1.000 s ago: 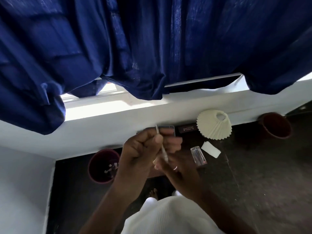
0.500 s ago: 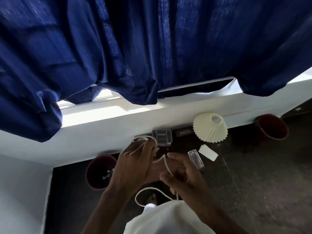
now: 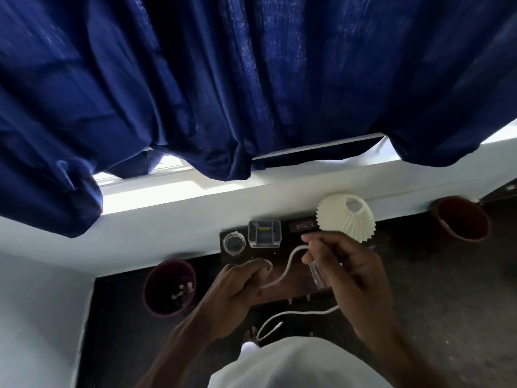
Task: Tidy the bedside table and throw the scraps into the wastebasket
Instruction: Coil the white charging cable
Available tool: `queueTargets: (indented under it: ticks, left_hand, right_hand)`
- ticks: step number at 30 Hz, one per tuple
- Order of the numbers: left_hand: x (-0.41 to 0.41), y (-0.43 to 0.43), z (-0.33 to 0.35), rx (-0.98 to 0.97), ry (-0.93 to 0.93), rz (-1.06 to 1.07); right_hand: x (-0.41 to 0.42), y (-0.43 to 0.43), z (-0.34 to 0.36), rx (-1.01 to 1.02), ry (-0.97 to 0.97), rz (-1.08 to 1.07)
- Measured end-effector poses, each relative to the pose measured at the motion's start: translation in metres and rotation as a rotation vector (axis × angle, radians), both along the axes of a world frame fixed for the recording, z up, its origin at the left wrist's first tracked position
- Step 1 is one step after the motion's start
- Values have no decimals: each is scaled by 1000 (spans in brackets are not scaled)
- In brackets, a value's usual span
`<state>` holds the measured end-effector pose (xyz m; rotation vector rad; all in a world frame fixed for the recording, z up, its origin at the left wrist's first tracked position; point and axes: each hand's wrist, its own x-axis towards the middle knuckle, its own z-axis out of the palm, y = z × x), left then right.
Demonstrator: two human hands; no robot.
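Observation:
Both my hands hold a white cable (image 3: 288,271) above the dark bedside table (image 3: 282,292). My left hand (image 3: 237,287) is closed on one coiled end of it. My right hand (image 3: 344,270) pinches the cable higher up, and its free end with a plug hangs down toward the floor. On the table stand a small glass jar (image 3: 234,242), a clear plastic box (image 3: 264,233), a dark flat case (image 3: 303,226) and a cream pleated lamp shade (image 3: 347,217). A clear bottle (image 3: 317,275) lies partly hidden under my right hand. A dark red wastebasket (image 3: 169,287) with scraps inside stands left of the table.
A second reddish bucket (image 3: 461,218) stands on the dark floor at the right by the wall. A white window ledge (image 3: 195,219) runs behind the table, with blue curtains (image 3: 251,79) hanging over it. My white garment (image 3: 293,362) fills the bottom of the view.
My hands have drawn apart, the right one rising to the right, and the cable now stretches between them. The jar has come into sight behind my left hand.

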<state>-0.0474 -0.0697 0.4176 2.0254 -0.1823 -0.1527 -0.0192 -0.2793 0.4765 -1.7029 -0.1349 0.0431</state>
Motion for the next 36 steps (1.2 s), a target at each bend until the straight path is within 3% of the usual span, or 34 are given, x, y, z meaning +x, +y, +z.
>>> queueTargets:
  ticks: [2, 5, 9, 13, 15, 19, 21, 24, 28, 30, 32, 34, 36]
  left_hand:
    - [-7, -15, 4, -201, 81, 68]
    - [-13, -32, 25, -352, 148, 34]
    - [-15, -46, 69, -676, 121, 157]
    - [-10, -56, 101, -1129, 140, 119]
    - [-6, -56, 108, -1209, 119, 119]
    - [5, -51, 112, -1217, 25, 208]
    - [11, -48, 107, -1108, -23, 310]
    - [17, -46, 93, -700, -148, 459]
    - [14, -40, 66, 37, -250, 338]
    - [8, -36, 57, 214, -225, 252]
    - [-2, -38, 52, 31, -112, 241]
    - [-10, -44, 56, -379, 65, 283]
    - [-18, -50, 60, -547, 164, 304]
  right_hand:
    - [15, -6, 1, -65, -58, -33]
    - [37, -14, -5, -125, -60, -16]
    - [42, -14, -21, -152, 29, 217]
    - [10, 6, -30, -159, -32, 467]
    - [-5, 12, -32, -179, -60, 539]
    - [-22, 10, -30, -141, -78, 614]
    - [-27, 7, -33, -218, -140, 651]
    - [-31, 5, -31, -305, -121, 725]
    - [-23, 1, -18, -360, -206, 663]
    - [-13, -3, -6, -357, -247, 570]
    - [1, -7, 7, -350, -302, 467]
    - [15, -11, 19, -353, -361, 372]
    - [28, -10, 26, -307, -387, 295]
